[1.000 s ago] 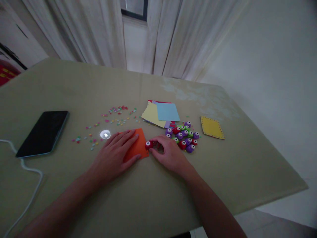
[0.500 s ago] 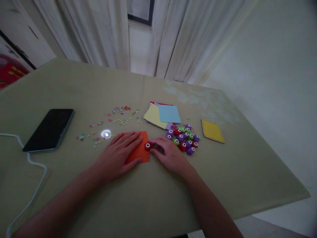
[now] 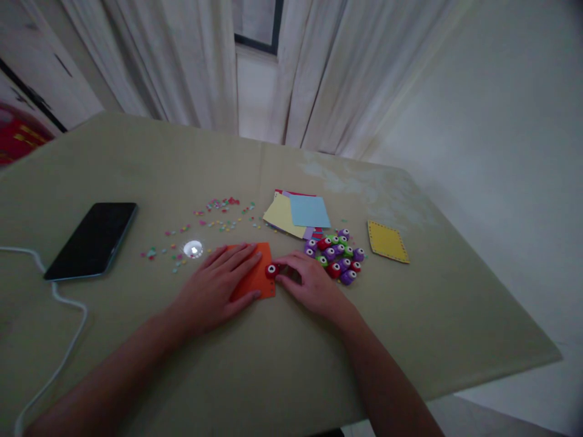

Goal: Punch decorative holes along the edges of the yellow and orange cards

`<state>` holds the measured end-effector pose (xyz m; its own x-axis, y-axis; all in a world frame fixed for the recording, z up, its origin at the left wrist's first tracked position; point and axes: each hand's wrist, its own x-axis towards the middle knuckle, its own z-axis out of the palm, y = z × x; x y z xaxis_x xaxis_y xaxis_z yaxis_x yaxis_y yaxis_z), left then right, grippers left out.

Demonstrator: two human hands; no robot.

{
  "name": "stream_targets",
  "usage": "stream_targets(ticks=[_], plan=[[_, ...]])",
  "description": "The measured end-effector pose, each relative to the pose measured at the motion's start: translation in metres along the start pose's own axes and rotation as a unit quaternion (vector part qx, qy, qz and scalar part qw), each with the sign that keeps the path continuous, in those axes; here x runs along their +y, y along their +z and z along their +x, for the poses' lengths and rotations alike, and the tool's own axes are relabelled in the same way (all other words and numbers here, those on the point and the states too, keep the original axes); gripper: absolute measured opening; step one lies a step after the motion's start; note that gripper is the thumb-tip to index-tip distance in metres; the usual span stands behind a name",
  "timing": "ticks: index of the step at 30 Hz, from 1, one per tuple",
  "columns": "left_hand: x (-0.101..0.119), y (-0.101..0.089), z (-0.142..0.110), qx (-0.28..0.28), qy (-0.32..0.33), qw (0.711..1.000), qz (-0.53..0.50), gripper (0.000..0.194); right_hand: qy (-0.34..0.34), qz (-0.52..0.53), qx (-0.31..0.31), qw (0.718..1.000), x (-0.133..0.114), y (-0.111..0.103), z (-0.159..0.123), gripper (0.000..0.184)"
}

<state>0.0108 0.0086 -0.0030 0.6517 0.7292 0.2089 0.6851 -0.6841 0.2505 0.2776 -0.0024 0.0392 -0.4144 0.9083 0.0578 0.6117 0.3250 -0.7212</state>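
Pinching: right hand, thumb and forefinger nearly together on one red toy.
Red toy: small and rounded, glossy, with one white eye and a dark pupil, at the right edge of the orange sheet; whether it grips the paper cannot be told.
Pressing: left hand, fingers stretched out and slightly apart, palm down, grasping nothing.
Orange sheet: one, flat under the left hand, small dark holes along its right edge.
Arms: two, bare, reaching in from the near side.
Eyed toys: about fifteen visible, three red, four green, eight purple, bunched just right of the right hand.
Paper stack: at least four sheets, far side, pale blue uppermost.
Yellow square: one, farther right, holes along its edges.
Paper bits: too many to count, scattered left and far.
Tablet: one, far left, dark screen, white cable beside it.
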Motion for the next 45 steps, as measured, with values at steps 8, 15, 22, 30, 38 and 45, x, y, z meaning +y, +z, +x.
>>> stream_targets(ticks=[8, 15, 22, 30, 38, 45], plan=[[-0.003, 0.004, -0.001, -0.001, 0.001, 1.000, 0.001, 0.073, 0.007, -0.015, 0.004, 1.000, -0.002, 0.000, 0.000, 0.027], [-0.002, 0.003, -0.001, -0.005, -0.007, 1.000, -0.020, 0.073, 0.005, -0.006, 0.007, 1.000, -0.004, 0.000, 0.000, 0.026], [-0.002, 0.003, 0.000, -0.002, -0.015, 0.999, -0.034, 0.072, 0.022, 0.131, 0.134, 0.982, 0.002, 0.009, 0.003, 0.032], [-0.001, 0.004, 0.000, -0.003, -0.020, 0.999, -0.028, 0.071, -0.033, 0.426, 0.103, 0.898, -0.030, 0.012, 0.046, 0.069], [0.001, 0.002, 0.001, 0.000, -0.014, 0.999, -0.044, 0.072, 0.020, 0.244, 0.089, 0.965, -0.037, 0.036, 0.045, 0.066], [-0.001, 0.006, -0.001, 0.009, -0.019, 0.999, -0.049, 0.071, -0.039, 0.144, 0.165, 0.975, -0.022, 0.016, 0.020, 0.051]])
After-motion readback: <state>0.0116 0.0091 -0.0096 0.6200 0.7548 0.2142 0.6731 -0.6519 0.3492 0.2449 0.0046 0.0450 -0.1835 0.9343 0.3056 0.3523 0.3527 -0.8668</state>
